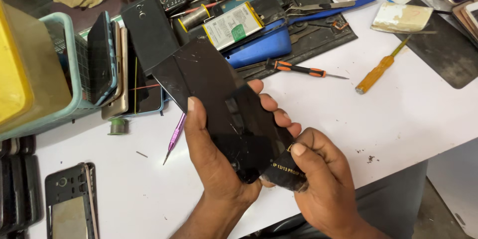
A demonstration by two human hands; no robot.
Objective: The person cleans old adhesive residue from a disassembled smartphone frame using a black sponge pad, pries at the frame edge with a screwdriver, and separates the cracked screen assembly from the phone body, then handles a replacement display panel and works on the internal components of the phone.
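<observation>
My left hand [211,154] grips a long black phone screen panel [209,87] from below, thumb on its left edge and fingers wrapped around the right side. The panel tilts up and away toward the upper left. My right hand [323,179] pinches a black sleeve or film with yellow print [286,172] at the panel's near end, thumb on top. Both hands hover over the white table [408,114] near its front edge.
A teal basket [67,65] with upright phones stands at the left. A purple tool [175,137], an orange-and-black screwdriver [298,69], a yellow-handled screwdriver [378,70], a blue tray [264,45] with a battery [233,25], and a phone frame [69,201] lie around.
</observation>
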